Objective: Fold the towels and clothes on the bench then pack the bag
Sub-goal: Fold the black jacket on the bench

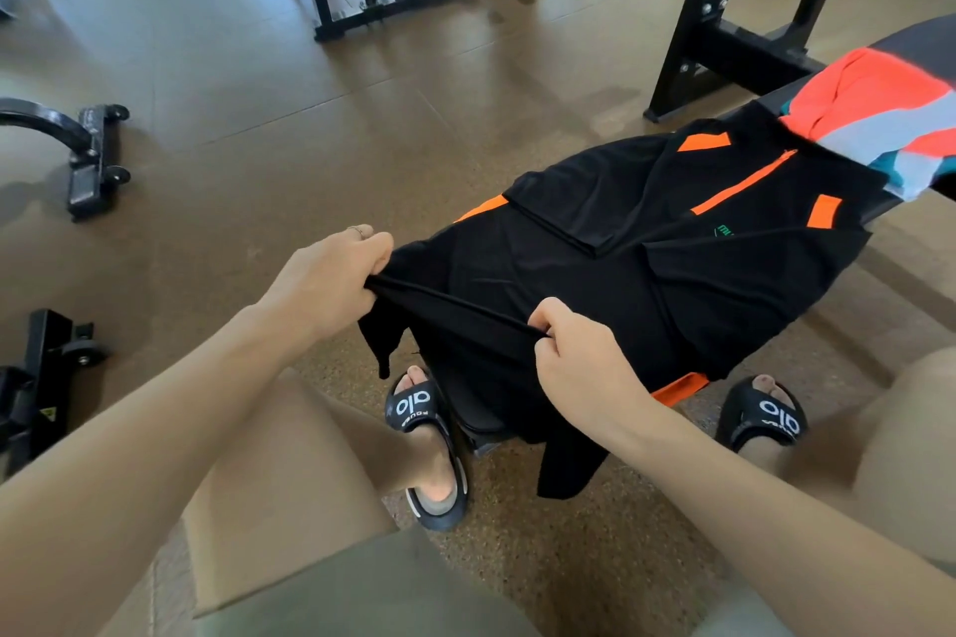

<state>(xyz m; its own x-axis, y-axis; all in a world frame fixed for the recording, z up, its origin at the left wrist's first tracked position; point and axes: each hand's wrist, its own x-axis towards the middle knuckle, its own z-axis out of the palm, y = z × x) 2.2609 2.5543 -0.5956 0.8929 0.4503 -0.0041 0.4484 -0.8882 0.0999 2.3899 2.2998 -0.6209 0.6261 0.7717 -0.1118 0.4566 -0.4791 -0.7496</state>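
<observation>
Folding step in hand. Black sports shirt (621, 269) with orange zip and orange trim lies spread lengthwise on the padded gym bench (910, 41), collar end away from the person, hem end hanging over the near end of the bench.

Left hand (331, 282) is closed in a fist-like pinch on the hem edge at its left side. Right hand (579, 360) is likewise clenched on the same hem, further right. The edge runs taut between the two, raised off the bench. One sleeve looks already turned in across the chest.

Judgement: the next move calls for carrying the hem up and away toward the collar, both grips kept level so the edge lands square, then smoothing the crease.

Beyond the shirt, touching its collar end, a coral, grey and teal garment (879, 119) lies bunched on the bench, apparently not yet folded.

Containers: no bag shows anywhere in view, so packing cannot be judged; likely well off yet.
</observation>
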